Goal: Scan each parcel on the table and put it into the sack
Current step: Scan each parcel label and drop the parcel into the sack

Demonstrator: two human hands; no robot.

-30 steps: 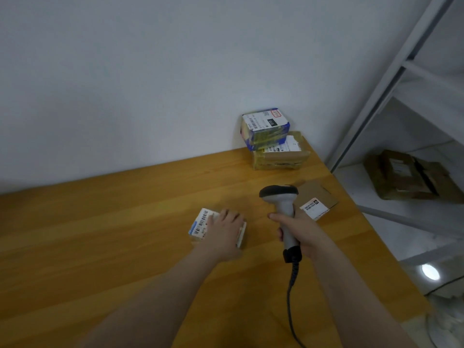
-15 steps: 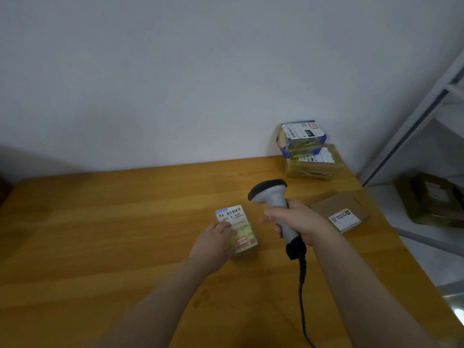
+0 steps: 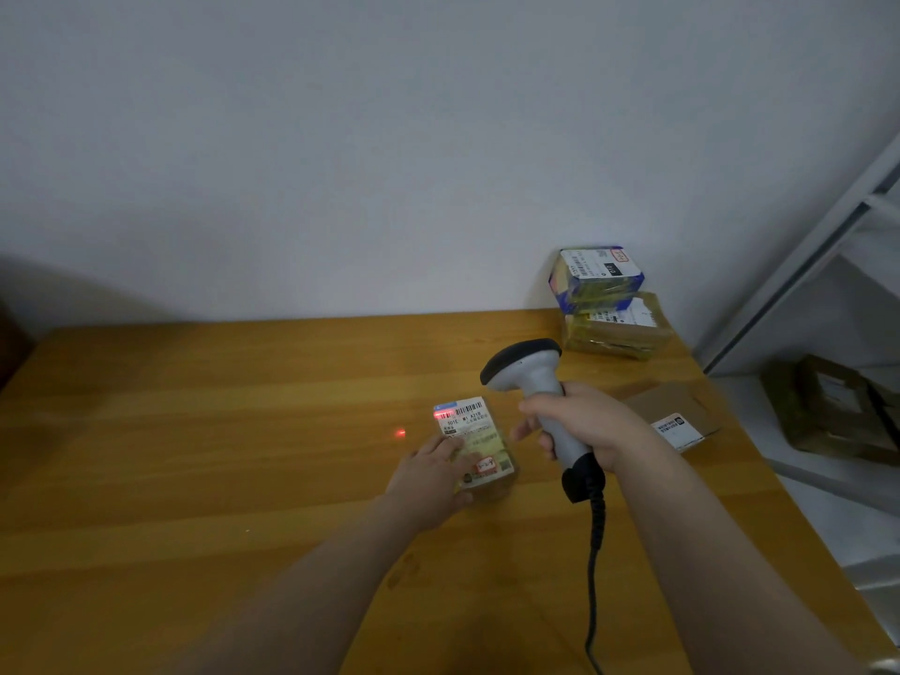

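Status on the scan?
Left hand presses small parcel on table. Right hand grips scanner, red light on parcel label. Sack not in view; nothing blocking.

In front of me a wooden table (image 3: pixel 195 455) butts against a plain white wall (image 3: pixel 341 138). The light is dim and even. At my right stands a white metal shelf (image 3: pixel 798 255), its frame slanting upward. Shadow darkens the wall's far-left corner.
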